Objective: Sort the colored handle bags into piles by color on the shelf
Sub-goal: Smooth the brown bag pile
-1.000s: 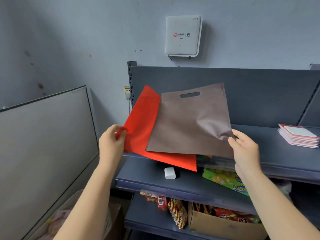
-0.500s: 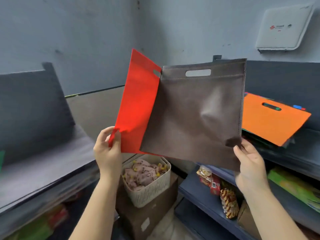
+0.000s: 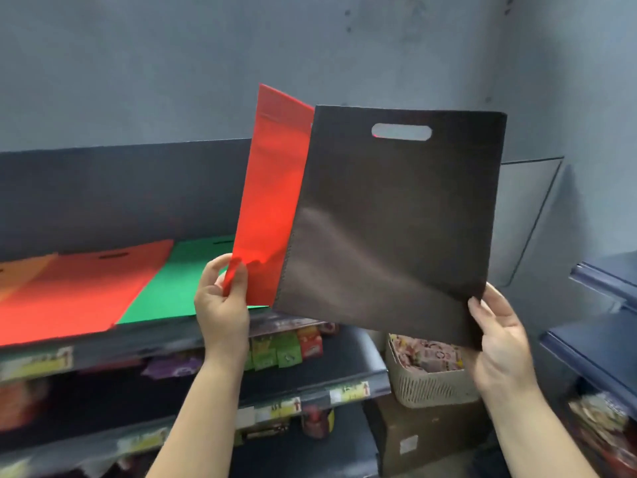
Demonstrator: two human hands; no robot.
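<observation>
While left hand [image 3: 220, 301] pinches red bag [image 3: 272, 215], right hand [image 3: 499, 339] pinches brown bag [image 3: 396, 219], shelf labels [image 3: 348, 391] seemingly unreadable.

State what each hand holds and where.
Left hand pinches the red fabric handle bag at its bottom corner; right hand grips the brown fabric handle bag at its bottom corner.

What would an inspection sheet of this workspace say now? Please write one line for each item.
Surface: dark top shelf, bags lying flat on it.
Job's things: red bag and brown bag held up in the air; on the shelf lie an orange bag, a red bag on the shelf and a green bag, side by side.
Clutter: snack packets on the lower shelf; woven basket on a cardboard box.
Grippers: left hand pinches the red bag's lower corner; right hand grips the brown bag's lower corner.
Cables: nothing seen.
Surroundings: grey wall; blue shelving at right.
</observation>
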